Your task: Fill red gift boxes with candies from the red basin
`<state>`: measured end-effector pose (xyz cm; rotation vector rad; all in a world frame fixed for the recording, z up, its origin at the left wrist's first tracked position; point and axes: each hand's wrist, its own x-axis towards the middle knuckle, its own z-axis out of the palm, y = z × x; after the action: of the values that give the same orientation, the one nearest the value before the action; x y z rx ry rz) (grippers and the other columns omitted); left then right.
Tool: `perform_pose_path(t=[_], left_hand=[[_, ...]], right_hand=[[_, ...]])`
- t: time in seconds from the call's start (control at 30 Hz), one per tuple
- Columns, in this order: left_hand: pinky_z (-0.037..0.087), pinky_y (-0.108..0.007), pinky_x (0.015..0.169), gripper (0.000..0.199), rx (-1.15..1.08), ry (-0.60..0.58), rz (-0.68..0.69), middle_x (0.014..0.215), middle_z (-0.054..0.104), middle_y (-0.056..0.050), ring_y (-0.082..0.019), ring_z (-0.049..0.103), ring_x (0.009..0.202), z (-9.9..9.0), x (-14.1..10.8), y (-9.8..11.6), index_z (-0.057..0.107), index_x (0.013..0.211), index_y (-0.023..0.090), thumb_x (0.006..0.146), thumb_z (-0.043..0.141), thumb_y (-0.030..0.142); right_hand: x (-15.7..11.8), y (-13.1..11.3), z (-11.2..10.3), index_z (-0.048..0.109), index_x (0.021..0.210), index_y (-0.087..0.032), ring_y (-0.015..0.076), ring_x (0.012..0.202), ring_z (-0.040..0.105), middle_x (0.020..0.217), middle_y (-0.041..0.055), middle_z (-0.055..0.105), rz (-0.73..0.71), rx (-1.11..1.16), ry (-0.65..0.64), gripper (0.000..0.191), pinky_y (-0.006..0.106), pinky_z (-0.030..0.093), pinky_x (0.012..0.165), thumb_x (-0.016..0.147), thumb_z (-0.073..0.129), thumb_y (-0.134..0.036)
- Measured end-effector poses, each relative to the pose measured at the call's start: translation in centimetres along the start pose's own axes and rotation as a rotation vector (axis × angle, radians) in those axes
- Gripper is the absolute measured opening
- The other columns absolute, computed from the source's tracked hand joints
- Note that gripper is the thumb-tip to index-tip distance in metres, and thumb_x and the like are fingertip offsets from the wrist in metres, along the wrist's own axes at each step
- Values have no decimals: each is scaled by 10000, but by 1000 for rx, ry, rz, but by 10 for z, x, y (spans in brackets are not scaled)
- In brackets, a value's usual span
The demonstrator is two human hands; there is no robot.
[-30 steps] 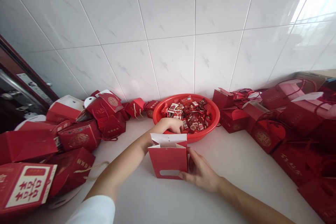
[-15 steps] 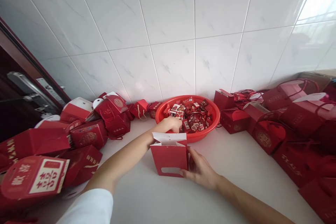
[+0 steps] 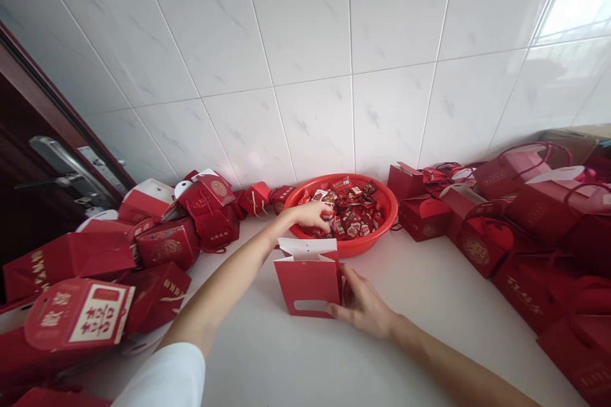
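Observation:
A red paper gift box (image 3: 308, 283) with an open white-lined top stands upright on the white table. My right hand (image 3: 365, 302) grips its right side, thumb on the front face and fingers along the side. Behind the box sits a red plastic basket (image 3: 365, 245) full of red-wrapped candies (image 3: 353, 219). My left hand (image 3: 312, 215) is over the basket's left part with its fingers curled in. Red wrapping shows at the fingertips, but whether it is held or lies behind them I cannot make out.
Red gift boxes (image 3: 167, 243) are piled along the left, one with a large white label (image 3: 98, 313). More boxes (image 3: 482, 247) and corded bags crowd the right. A tiled wall (image 3: 315, 121) rises behind; a dark door with a metal handle (image 3: 62, 156) stands far left.
My left hand has risen slightly within the basket, its curled fingers now showing more. My right hand still holds the gift box in place. The view has shifted a little.

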<state>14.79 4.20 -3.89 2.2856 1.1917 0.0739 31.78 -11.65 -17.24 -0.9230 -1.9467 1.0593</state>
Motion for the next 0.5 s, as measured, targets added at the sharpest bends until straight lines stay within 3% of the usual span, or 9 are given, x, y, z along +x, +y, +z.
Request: perform_pose_path(t=[0.13, 0.23, 0.4, 0.5], left_hand=[[508, -337, 817, 314, -527, 262, 82, 866, 714, -39, -212, 663, 845, -4, 2, -4, 669, 832, 163, 630, 797, 367], [523, -376, 845, 424, -730, 308, 104, 854, 723, -40, -216, 673, 841, 1, 7, -2, 681, 905, 158, 595, 848, 394], [520, -377, 846, 468, -664, 378, 92, 876, 721, -36, -221, 666, 863, 9, 13, -5, 674, 907, 165, 581, 870, 437], [503, -358, 861, 462, -559, 467, 85, 928, 723, -43, -235, 654, 927, 14, 15, -11, 676, 914, 174, 618, 843, 488]], right_hand=[[0, 4, 1, 468, 1239, -218, 175, 760, 549, 996, 47, 640, -5, 18, 3, 515, 278, 431, 622, 813, 701, -393], [0, 5, 2, 468, 1254, -220, 171, 755, 550, 990, 45, 645, 1, 11, 3, 524, 275, 432, 620, 819, 702, -398], [-3, -2, 2, 442, 1324, -242, 183, 780, 595, 1064, 59, 662, -64, 85, 35, 616, 280, 471, 628, 816, 715, -459], [-5, -13, -7, 480, 1294, -247, 178, 753, 590, 1089, 72, 658, -189, 37, 227, 484, 308, 500, 661, 889, 620, -472]])
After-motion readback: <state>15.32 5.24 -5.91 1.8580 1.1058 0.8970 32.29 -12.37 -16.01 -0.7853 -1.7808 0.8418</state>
